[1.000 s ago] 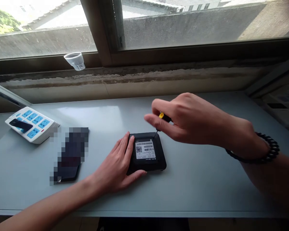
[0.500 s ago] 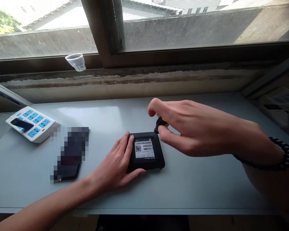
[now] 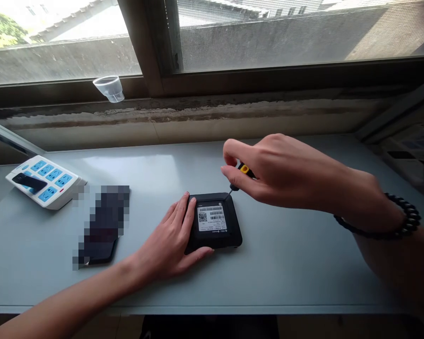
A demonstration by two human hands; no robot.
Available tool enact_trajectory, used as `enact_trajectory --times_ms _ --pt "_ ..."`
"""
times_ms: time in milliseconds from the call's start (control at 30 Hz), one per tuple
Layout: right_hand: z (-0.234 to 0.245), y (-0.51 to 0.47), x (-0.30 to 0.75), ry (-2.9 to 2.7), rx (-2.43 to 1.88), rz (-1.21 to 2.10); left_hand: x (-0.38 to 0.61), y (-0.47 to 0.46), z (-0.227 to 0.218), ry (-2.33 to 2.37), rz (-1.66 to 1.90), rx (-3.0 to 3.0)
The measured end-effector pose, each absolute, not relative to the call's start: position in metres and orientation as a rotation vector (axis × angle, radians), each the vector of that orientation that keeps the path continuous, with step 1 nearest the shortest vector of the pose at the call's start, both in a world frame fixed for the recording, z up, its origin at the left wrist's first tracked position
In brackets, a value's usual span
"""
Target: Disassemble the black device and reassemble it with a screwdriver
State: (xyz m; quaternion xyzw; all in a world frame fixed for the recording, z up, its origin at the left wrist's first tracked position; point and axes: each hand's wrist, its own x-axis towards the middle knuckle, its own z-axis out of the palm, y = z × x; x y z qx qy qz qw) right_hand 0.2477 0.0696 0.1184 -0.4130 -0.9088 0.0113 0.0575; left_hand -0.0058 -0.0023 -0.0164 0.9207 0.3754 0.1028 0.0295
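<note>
A flat black plastic device (image 3: 233,221), perhaps a set-top box, lies on the table with its white barcode label (image 3: 212,217) facing up. Stretched over its left side is my left hand (image 3: 173,235), fingers spread, the thumb along the near edge. My right hand (image 3: 279,172) is closed around a small screwdriver (image 3: 245,169) with a black and yellow handle. Its thin shaft slants down to the device's far right corner, where the tip appears to touch. Whether a screw sits there is too small to tell. Most of the handle is hidden by my fingers.
Left of the device lies a dark phone-like object (image 3: 104,226), partly pixelated. A white power strip (image 3: 45,181) with blue sockets stands farther left, a small black item (image 3: 30,181) on top. A clear plastic cup (image 3: 109,88) sits by the window.
My right hand has risen slightly and tilted, so the screwdriver's shaft and yellow handle part now show. The left hand and the device have stayed put.
</note>
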Motion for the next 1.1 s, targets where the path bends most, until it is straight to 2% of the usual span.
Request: enact_trajectory --times_ms 133,300,467,867,1100 --pt "0.1209 0.0667 0.2480 -2.785 -1.144 0.138 -0.0057 -0.0024 -0.0165 1.143 0.318 2.831" --pt "0.1229 0.0657 0.2460 -2.715 -1.327 0.150 -0.0057 -0.0024 -0.0165 1.155 0.306 2.833" --pt "0.1225 0.0659 0.2440 -2.733 -1.225 0.265 -0.0054 -0.0029 -0.0153 1.156 0.302 2.839" --pt "0.1215 0.0675 0.2447 -2.708 -1.307 0.124 -0.0056 -0.0026 -0.0152 1.157 0.293 2.819" --pt "0.1216 0.0639 0.2496 -2.807 -1.108 0.217 -0.0065 -0.0030 -0.0156 1.158 0.298 2.818"
